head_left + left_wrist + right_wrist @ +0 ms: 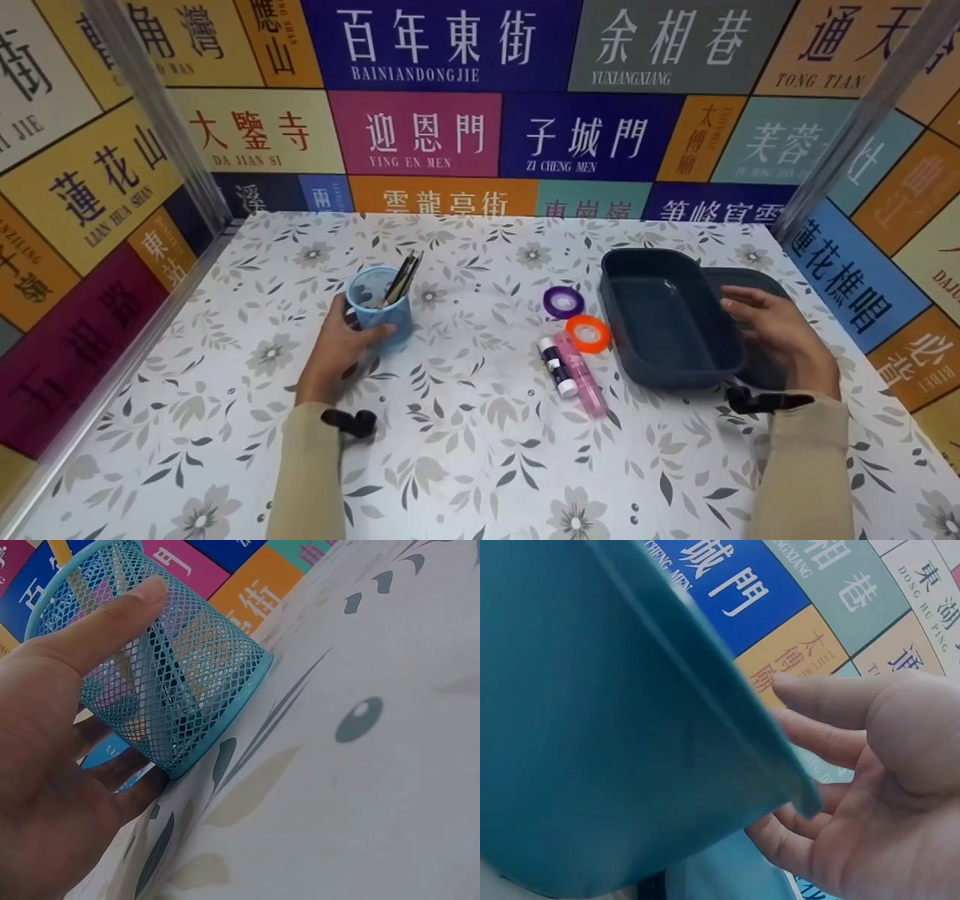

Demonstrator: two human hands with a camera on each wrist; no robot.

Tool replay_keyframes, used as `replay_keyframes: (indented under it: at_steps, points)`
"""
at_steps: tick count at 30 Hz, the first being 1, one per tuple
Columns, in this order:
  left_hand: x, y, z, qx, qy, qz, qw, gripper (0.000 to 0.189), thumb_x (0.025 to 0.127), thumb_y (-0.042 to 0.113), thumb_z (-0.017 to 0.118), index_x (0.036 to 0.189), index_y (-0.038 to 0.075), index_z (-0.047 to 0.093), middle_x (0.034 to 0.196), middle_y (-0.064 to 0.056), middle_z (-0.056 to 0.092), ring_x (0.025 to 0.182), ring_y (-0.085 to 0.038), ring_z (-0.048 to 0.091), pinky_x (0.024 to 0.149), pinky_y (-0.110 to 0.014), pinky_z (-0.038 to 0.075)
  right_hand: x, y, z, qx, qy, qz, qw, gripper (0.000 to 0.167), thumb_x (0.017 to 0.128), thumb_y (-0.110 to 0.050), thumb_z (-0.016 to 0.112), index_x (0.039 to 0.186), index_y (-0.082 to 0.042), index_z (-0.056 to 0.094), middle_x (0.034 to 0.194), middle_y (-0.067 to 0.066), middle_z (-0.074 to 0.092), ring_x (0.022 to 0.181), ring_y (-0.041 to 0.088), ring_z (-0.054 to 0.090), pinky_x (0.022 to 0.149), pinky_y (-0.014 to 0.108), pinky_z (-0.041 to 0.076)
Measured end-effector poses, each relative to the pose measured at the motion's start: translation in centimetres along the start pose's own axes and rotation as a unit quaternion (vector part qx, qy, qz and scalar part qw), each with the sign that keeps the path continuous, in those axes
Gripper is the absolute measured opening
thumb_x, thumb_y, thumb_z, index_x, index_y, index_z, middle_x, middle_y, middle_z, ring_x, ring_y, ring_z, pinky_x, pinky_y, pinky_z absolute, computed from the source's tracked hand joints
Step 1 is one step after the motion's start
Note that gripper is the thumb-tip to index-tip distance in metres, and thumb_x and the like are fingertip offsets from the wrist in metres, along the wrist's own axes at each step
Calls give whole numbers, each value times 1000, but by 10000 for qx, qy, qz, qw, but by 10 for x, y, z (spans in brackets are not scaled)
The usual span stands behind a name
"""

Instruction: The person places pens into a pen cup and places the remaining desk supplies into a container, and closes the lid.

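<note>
A light-blue mesh pen cup (382, 319) with several pencils (403, 279) stands on the left part of the table. My left hand (346, 349) grips it from the left, thumb across the near side; the left wrist view shows the mesh wall (180, 667) between thumb and fingers. My right hand (780, 330) is at the right side of a dark blue plastic box (660, 300), over its lid (757, 281). Its fingers are loosely bent beside the rim (780, 765); whether they touch the box I cannot tell. The inside of the box shows nothing lying in it.
Left of the box lie a purple tape roll (563, 301), an orange tape roll (588, 334), a glue stick (558, 367) and a pink tube (582, 379). A floral cloth covers the table (465, 450). Sign-printed panels (420, 135) enclose the back and sides.
</note>
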State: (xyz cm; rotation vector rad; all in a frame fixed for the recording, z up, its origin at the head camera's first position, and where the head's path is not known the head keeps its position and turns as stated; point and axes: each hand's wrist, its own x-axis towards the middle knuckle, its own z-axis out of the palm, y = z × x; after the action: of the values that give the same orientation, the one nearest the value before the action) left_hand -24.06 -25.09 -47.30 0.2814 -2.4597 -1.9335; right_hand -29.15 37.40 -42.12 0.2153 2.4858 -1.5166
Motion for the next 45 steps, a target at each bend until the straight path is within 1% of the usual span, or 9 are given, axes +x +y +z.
replay_keyframes:
  at_steps: [5,8,14,18,24,31,33,40,45]
  points:
    - [-2,2,-4,-122,-126,0,9998,104,76,27,88,156,20,24,161,-9,35,151,-31,32,125,-46,28,0,-2,0,14,-94,130,9999,78,95,-49,63,158,-16,31,109,-23,58,98,-4,60,86,19,54]
    - [-5,3,-8,-211,-294,-46,9993,101,79,24,86,157,20,23,162,-9,34,150,-31,33,123,-46,32,-1,-1,0,20,-168,162,9997,77,95,-45,65,158,-15,31,107,-24,58,98,-4,60,87,18,52]
    - [-8,2,-20,196,-464,203,9985,90,83,22,82,155,10,30,159,-15,37,146,-36,40,119,-48,39,-2,0,1,-32,-203,354,9992,75,95,-43,67,157,-15,34,112,-18,55,96,-3,61,86,19,55]
    - [-7,3,-24,389,-510,222,9977,84,84,26,81,152,8,35,156,-17,41,144,-36,44,116,-48,42,-3,1,0,111,-189,484,9986,77,93,-42,69,157,-16,34,105,-21,58,94,-1,63,86,21,57]
    - [-7,5,-28,356,-501,196,9979,78,86,24,79,151,7,39,155,-16,43,141,-34,48,113,-47,45,-2,3,-2,238,-165,422,9987,78,93,-41,71,156,-13,34,93,-28,63,91,-1,65,84,23,58]
    - [-12,9,-37,457,-318,-17,9984,64,94,30,70,149,10,45,155,-13,45,137,-32,52,111,-45,48,0,5,-4,243,-207,453,9985,79,92,-43,71,156,-14,34,92,-29,64,90,-2,65,84,23,58]
    - [-14,11,-38,396,-233,13,9989,58,97,31,66,147,10,47,152,-14,48,134,-31,55,107,-43,51,-1,5,-5,174,-221,395,9988,77,92,-44,69,155,-15,37,93,-29,64,91,-3,64,83,23,57]
    - [-18,21,-40,-405,-105,309,9986,52,102,21,58,148,2,43,152,-19,47,133,-34,55,106,-42,53,-2,3,-6,67,-182,350,9992,72,93,-45,68,153,-17,41,94,-30,63,91,-3,63,82,20,55]
    - [-21,29,-44,-401,-25,326,9987,53,103,25,57,150,5,43,150,-19,48,132,-32,55,101,-39,56,-1,2,-6,102,-202,408,9989,74,93,-45,68,154,-17,39,94,-30,63,91,-3,64,83,20,56]
